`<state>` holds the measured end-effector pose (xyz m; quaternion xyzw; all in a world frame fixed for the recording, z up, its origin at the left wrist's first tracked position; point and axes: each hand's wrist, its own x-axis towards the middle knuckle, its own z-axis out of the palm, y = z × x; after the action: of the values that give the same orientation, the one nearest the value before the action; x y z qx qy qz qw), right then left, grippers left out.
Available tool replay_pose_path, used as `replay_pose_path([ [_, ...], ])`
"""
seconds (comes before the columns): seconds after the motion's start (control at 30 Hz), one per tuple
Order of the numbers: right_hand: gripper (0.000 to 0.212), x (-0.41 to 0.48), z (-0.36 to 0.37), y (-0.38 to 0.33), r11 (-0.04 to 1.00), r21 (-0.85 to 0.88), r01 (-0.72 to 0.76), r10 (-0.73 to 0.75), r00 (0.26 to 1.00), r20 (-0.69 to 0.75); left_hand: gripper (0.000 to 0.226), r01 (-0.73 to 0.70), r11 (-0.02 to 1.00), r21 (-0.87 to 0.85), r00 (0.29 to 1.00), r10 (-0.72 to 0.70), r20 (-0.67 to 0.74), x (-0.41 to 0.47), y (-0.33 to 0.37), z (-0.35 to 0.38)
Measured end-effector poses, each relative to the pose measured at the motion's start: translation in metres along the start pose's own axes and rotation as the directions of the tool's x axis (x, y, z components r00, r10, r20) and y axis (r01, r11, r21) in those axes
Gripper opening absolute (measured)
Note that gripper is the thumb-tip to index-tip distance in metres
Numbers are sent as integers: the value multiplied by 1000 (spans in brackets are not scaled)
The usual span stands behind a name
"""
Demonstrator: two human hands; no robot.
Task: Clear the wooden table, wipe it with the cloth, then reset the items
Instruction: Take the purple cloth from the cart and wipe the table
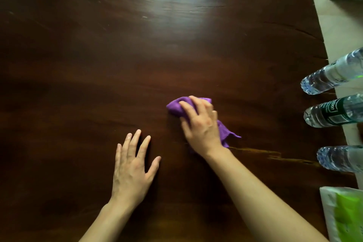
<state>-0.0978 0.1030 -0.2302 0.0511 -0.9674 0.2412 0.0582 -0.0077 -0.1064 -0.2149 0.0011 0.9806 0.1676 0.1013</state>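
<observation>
Dark wooden counter [137, 55] is filling most of the view, shining with window glare at its far side. On it, the right hand [200, 124] is pressing down on a bunched purple cloth [176, 107], fingers curled over it and gripping. The left hand [131, 171] is lying flat and empty on the wood nearby, fingers spread. Three water bottles [332, 112] are standing along the right edge, with a white-and-green packet [341, 216] sitting nearer the person.
</observation>
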Motion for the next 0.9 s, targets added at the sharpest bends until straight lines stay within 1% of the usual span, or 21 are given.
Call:
replay_pose_path([
  [0.07, 50, 3, -15, 32, 989, -35, -146, 144, 988, -49, 65, 2, 1000, 2, 1000, -2, 10, -1, -1, 0],
  [0.13, 50, 4, -29, 61, 957, -51, -286, 280, 954, -108, 67, 8, 1000, 7, 1000, -8, 21, 0, -1, 0],
  [0.23, 48, 1, -45, 93, 890, -78, -448, 428, 884, -189, 68, 11, 1000, 9, 1000, -11, 24, 1, 0, -1],
  [0.3, 48, -1, -50, 104, 833, -62, -550, 521, 817, -245, 68, 13, 1000, 11, 1000, -13, 28, 1, 0, -2],
  [0.37, 47, -2, -51, 105, 780, -19, -626, 595, 751, -287, 68, 13, 1000, 14, 1000, -13, 29, 1, 0, -3],
  [0.4, 47, -1, -50, 102, 764, -4, -645, 615, 731, -296, 68, 12, 1000, 16, 999, -13, 30, 0, 0, -3],
  [0.5, 46, 5, -44, 88, 749, 13, -662, 635, 713, -299, 68, 12, 1000, 18, 999, -12, 35, 1, 1, -4],
  [0.57, 46, 12, -40, 77, 747, 31, -664, 643, 709, -290, 68, 13, 1000, 14, 999, -14, 35, 1, 2, -4],
  [0.63, 47, 18, -35, 63, 758, 30, -652, 635, 726, -265, 68, 14, 1000, 18, 999, -15, 36, 1, 2, -4],
  [0.73, 47, 22, -22, 33, 814, -5, -581, 567, 796, -213, 68, 15, 1000, 14, 999, -15, 37, 1, 2, -4],
  [0.9, 49, 23, 7, -23, 920, -16, -391, 390, 919, -67, 67, 17, 1000, -2, 999, -17, 29, 1, 3, -4],
])
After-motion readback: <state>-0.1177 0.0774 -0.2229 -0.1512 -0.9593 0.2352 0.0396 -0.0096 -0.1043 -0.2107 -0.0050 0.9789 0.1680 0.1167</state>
